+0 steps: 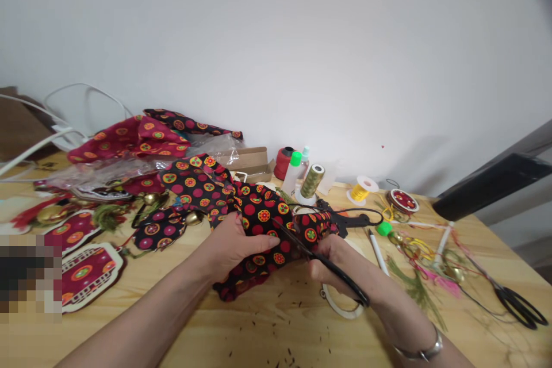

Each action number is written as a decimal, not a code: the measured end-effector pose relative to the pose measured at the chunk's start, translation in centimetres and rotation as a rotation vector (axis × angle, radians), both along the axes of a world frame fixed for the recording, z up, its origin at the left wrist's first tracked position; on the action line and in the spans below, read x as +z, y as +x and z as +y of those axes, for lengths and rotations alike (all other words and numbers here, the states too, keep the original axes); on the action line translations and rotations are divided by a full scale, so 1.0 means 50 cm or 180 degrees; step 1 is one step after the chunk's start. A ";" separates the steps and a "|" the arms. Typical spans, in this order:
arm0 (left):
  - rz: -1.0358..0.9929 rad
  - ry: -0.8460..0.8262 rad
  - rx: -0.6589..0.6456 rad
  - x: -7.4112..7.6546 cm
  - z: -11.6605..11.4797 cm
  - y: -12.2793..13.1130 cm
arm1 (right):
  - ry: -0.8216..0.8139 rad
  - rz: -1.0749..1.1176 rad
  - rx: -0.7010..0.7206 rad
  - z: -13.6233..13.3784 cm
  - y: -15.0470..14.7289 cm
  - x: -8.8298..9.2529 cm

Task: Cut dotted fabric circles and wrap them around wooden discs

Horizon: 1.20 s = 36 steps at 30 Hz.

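Observation:
A black fabric with red and orange flower circles (259, 261) hangs over the middle of the table. My left hand (235, 244) pinches it, the thumb lying on top and the fingers hidden beneath the cloth. In my right hand (330, 264) is a pair of black-handled scissors (340, 276), its blades pointing up and left against the fabric. The cloth spreads on both sides of the blades. Under my right wrist lies a cream ring-shaped piece (342, 305), partly covered. Small dark scraps (297, 336) dot the wood below.
Thread spools, green (313, 181), red (282, 164) and yellow (362, 190), stand along the wall beside a green-capped bottle (293, 169). Another pair of scissors (520, 305) rests at right near a white pen (378, 253). Octagonal ornaments (92, 276) and folded fabric (129, 141) crowd the left.

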State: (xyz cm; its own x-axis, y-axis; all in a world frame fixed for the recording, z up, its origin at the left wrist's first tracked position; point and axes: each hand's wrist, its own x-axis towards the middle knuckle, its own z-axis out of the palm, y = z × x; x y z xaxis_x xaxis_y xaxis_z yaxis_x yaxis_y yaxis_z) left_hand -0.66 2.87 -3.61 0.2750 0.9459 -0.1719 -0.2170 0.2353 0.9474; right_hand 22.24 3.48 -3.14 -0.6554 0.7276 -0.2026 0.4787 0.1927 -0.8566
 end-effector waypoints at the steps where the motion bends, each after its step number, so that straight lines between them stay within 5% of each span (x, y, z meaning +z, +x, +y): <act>1: -0.0015 -0.0016 -0.0029 0.001 0.000 -0.001 | -0.0016 0.0058 0.0020 0.000 -0.001 0.004; 11: -0.0122 -0.0027 -0.0213 0.000 0.005 -0.009 | -0.0048 0.0278 0.0069 0.008 -0.003 0.027; 24: -0.0605 0.0695 0.1214 -0.009 0.015 0.014 | -0.0027 0.0103 -0.0395 0.006 -0.007 0.023; 36: 0.0208 0.0679 0.0853 0.004 0.008 0.006 | 0.0087 0.0396 -0.0013 0.007 -0.012 0.020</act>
